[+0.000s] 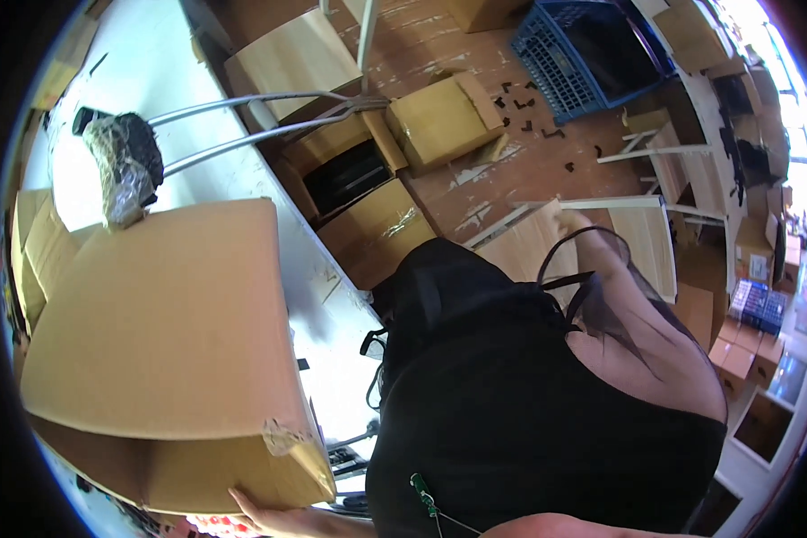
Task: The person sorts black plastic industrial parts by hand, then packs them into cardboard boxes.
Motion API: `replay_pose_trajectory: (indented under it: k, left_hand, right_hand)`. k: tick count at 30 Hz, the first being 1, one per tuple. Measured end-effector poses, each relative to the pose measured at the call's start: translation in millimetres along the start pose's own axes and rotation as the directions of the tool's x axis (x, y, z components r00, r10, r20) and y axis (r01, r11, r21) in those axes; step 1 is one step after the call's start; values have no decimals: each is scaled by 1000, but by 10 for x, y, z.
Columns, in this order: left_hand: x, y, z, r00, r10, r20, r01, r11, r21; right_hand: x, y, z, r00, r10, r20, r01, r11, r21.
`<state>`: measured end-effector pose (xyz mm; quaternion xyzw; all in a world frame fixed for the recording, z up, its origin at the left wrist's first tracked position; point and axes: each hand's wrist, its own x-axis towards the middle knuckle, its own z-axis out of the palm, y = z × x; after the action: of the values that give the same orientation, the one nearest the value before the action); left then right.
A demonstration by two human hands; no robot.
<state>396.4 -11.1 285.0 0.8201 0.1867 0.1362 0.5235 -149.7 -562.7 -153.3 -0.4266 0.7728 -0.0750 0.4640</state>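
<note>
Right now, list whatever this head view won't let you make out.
In the head view:
Large cardboard box: deeper inside hidden by its upper panel.
Red-and-white thing near the left hand: cut off by the lower edge.
Right hand: grip too small to judge.
Black pieces: too small to identify.

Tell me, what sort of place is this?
Probably a packing room or small workshop: there's a big box on its side, a blue crate and loose black pieces on the worn floor.

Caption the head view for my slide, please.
Left hand at a large carton, right hand at a wooden board.
</note>
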Motion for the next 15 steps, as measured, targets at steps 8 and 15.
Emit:
replay_pose_trajectory:
  k: [8,15]
  left_hand:
    - [-76,-114,-16,996,-84,-7,83,987,-137]
    - [-57,-226,58,991,41,126,11,924,-383]
  right_hand:
    - [-1555,-1047,1988,624,-428,654,781,348,-518]
    - [-2763,-2952,3002,531,-453,716,528,838,139]
